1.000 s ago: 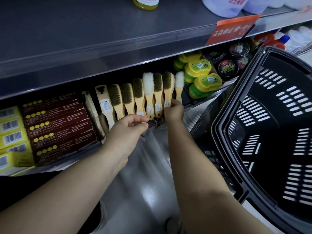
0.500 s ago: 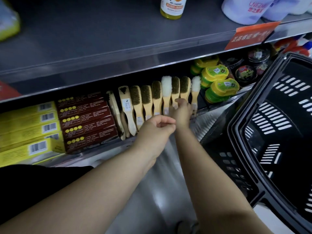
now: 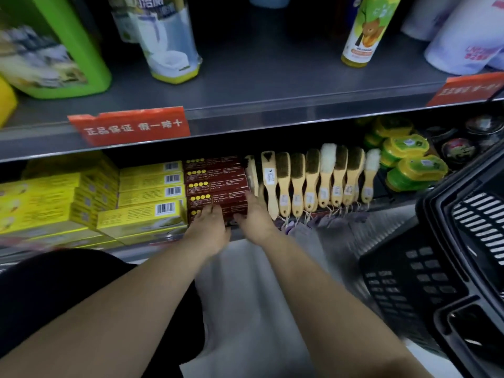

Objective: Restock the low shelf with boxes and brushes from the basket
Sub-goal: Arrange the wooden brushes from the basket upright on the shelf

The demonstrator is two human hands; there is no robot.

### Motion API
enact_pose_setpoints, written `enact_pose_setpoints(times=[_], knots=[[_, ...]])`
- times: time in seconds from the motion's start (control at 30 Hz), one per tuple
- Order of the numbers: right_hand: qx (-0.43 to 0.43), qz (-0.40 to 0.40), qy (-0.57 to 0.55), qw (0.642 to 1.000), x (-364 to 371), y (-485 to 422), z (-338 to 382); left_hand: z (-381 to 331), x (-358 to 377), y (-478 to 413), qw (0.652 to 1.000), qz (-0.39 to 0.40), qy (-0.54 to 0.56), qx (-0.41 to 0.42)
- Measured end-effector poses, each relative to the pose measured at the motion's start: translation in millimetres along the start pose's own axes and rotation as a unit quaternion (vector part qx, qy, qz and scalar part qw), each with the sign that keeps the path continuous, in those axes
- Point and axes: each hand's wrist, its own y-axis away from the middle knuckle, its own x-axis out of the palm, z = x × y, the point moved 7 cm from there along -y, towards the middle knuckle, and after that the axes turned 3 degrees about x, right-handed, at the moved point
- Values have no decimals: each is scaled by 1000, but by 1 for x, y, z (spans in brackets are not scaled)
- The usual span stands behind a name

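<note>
1. Two bare hands have moved left within the last second, from the handles of the brushes (image 3: 312, 181) to the stack of red boxes (image 3: 215, 184). Both sets of goods sit on the low shelf (image 3: 398, 199).
2. The left hand (image 3: 211, 230) is spread wide, its fingers flat on the front of the lowest red box, and it holds nothing.
3. The right hand (image 3: 255, 218) is also wide and empty. Its fingers lie straight against the right end of the stack, just beside the leftmost brush.
4. Judged from this, the brush row is finished. The brushes stand in line with their handles toward the shelf front, and nothing touches them.
5. The hands seem to be squaring up the red stack, which is tidying, not placing new stock.
6. One black basket (image 3: 436, 268) stands to the right, well apart from both hands. The part in view shows only bare slotted walls, so the restock is probably near its end. The rest of the inside is out of view.
7. Five red boxes lie flat, one on another.
8. Nine brushes show: two with white bristles, six dark ones and one at the far left, edge-on and partly hidden.
9. Four yellow boxes (image 3: 150, 186) with barcodes are stacked against the left of the red ones. More lie farther left, too blurred to count.
</note>
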Motion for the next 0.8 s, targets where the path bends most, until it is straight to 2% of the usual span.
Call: enact_pose_setpoints(times=[0.13, 0.37, 0.53, 0.67, 0.8], knots=[[42, -18, -16, 999, 3, 2, -1, 10, 14, -5, 998, 55, -26, 30], [25, 14, 5, 1000, 9, 6, 0, 15, 33, -20, 995, 94, -19, 24], [26, 41, 18, 999, 10, 6, 1, 17, 44, -22, 996, 73, -51, 12], [26, 69, 10, 997, 9, 9, 3, 16, 39, -21, 998, 62, -17, 22], [35, 9, 34, 999, 7, 18, 11, 9, 18, -14, 995, 4, 53, 80]])
